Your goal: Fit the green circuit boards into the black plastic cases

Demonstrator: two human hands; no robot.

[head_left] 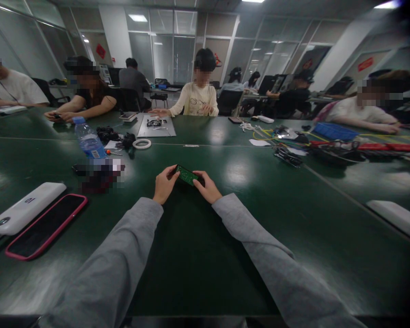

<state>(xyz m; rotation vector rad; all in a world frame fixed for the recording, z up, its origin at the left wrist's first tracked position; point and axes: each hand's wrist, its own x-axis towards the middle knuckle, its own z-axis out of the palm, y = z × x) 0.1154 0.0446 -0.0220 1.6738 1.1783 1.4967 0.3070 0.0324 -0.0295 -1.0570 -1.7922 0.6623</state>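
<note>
Between my two hands, a small rectangular green circuit board [187, 176] with a dark edge and scattered pale marks is held tilted above the table. My left hand [165, 184] grips its left end, thumb resting on the green face. At the opposite end, my right hand [207, 186] is closed around the edge, with its thumb on the near corner. The fingers behind the board are hidden.
On my left lie a phone in a red case [46, 227], a white power bank [26, 207] and a water bottle [90, 140]. A tape roll [141, 144] sits farther back. Cables and a blue tray [335, 131] lie at right. Several people sit around the green table [198, 269].
</note>
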